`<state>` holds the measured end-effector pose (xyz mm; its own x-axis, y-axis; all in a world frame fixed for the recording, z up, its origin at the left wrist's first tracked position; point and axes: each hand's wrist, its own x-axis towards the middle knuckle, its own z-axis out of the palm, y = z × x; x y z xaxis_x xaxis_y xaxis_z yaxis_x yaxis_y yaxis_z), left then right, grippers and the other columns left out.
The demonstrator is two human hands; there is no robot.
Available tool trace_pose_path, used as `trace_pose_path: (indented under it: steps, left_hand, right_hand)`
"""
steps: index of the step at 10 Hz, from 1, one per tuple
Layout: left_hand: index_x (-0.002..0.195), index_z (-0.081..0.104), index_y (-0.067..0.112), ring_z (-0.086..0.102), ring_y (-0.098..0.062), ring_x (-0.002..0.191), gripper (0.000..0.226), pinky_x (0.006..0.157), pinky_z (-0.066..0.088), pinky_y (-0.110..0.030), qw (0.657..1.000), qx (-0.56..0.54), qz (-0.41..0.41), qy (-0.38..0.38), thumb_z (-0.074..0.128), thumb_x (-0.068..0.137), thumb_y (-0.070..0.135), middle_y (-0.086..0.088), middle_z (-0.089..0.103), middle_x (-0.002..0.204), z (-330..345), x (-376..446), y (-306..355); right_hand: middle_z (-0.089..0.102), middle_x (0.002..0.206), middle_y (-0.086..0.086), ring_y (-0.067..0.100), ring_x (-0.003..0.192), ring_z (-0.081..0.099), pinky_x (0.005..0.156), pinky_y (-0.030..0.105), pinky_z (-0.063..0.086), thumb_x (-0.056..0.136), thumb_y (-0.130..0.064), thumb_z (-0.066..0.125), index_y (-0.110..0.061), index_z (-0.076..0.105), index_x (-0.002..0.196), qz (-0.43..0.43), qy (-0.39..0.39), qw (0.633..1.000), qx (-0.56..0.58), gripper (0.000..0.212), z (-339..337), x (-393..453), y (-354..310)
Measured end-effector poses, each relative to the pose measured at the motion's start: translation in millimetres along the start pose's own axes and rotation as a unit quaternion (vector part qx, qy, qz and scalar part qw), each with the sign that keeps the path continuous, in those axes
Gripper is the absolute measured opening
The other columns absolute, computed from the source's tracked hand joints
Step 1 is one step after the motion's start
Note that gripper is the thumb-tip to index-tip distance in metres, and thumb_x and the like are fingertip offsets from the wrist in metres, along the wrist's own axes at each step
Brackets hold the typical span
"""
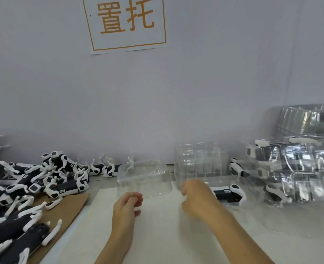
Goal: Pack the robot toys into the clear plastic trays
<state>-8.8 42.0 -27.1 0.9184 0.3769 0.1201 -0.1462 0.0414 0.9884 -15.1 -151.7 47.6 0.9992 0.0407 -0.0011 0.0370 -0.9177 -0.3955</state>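
Toys (23, 189), black-and-white robot dogs, lie heaped at the left of the table, partly on a sheet of brown cardboard (69, 210). An empty clear tray (144, 178) sits on the white work surface (166, 235) directly ahead of both hands, with its long axis running left to right across the view. A stack of further empty trays (199, 161) stands just behind and to the right of it. Packed trays (294, 168) are piled at the far right, with a partly visible toy (227, 193) lying in clear plastic just beside the right hand.

The left hand (127, 206) lies between the heap and the empty tray, so it is the nearer hand to the loose toys; the closest ones lie to its left and slightly ahead. Its fingers are loosely curled and hold nothing. It sits just short of the tray's near edge; contact cannot be confirmed.

The right hand (197, 199) hovers at the tray's near right corner, fingers bent inward. No object is visible in it, but the view shows mainly its back, so whether it pinches the tray edge cannot be told.

Judgement: the tray is placed and unfilled. The next move calls for a leftward reach to fetch a toy.
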Motion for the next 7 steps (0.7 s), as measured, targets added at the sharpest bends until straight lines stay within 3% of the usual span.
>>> trace_pose_path:
  steps: [3, 4, 5, 6, 7]
  left_hand:
    - [0.081, 0.069, 0.002, 0.061, -0.023, 0.073, 0.028, 0.067, 0.047, -0.028, 0.999, 0.046, 0.006, -0.008, 0.045, 0.089, -0.010, -0.010, 0.069, 0.074, 0.5, -3.3, 3.5]
    - [0.078, 0.070, 0.008, 0.061, -0.020, 0.073, 0.029, 0.072, 0.047, -0.030, 0.993, 0.108, 0.030, -0.025, 0.047, 0.088, -0.008, -0.007, 0.069, 0.074, 1.3, -5.7, 1.5]
    - [0.075, 0.070, 0.017, 0.058, -0.014, 0.069, 0.030, 0.062, 0.042, -0.017, 0.979, 0.190, 0.059, -0.044, 0.051, 0.087, -0.004, -0.003, 0.069, 0.075, 2.7, -7.0, -1.5]
    - [0.073, 0.068, 0.021, 0.057, -0.011, 0.069, 0.031, 0.058, 0.039, -0.010, 0.963, 0.248, 0.092, -0.047, 0.053, 0.086, -0.003, -0.003, 0.068, 0.077, 4.8, -8.2, -2.9]
    - [0.070, 0.065, 0.024, 0.058, -0.010, 0.071, 0.033, 0.063, 0.041, -0.012, 0.951, 0.285, 0.111, -0.056, 0.056, 0.085, -0.004, 0.001, 0.066, 0.079, 9.3, -13.5, -1.7]
  right_hand:
    - [0.067, 0.125, 0.013, 0.029, 0.116, 0.063, 0.099, 0.042, 0.051, 0.078, 0.004, 0.056, -0.001, 0.070, 0.109, 0.056, 0.015, 0.997, 0.043, 0.034, -33.2, 7.8, 58.1]
    - [0.067, 0.124, 0.012, 0.029, 0.119, 0.058, 0.100, 0.038, 0.048, 0.079, -0.002, 0.054, -0.018, 0.075, 0.107, 0.072, 0.047, 0.996, 0.019, 0.038, -40.1, 4.3, 66.7]
    - [0.059, 0.130, -0.001, 0.022, 0.132, 0.042, 0.103, 0.037, 0.032, 0.087, -0.014, 0.056, -0.038, 0.065, 0.116, 0.071, 0.067, 0.994, -0.041, 0.039, -37.9, 4.7, 68.6]
    - [0.058, 0.132, -0.006, 0.018, 0.136, 0.036, 0.107, 0.036, 0.026, 0.094, -0.022, 0.057, -0.037, 0.064, 0.121, -0.013, 0.111, 0.994, -0.017, 0.032, -29.9, 7.0, 63.3]
    - [0.065, 0.121, -0.007, 0.010, 0.118, 0.053, 0.097, 0.023, 0.042, 0.096, -0.018, 0.054, -0.029, 0.070, 0.118, -0.100, 0.129, 0.984, 0.074, 0.029, -21.5, 3.3, 49.1]
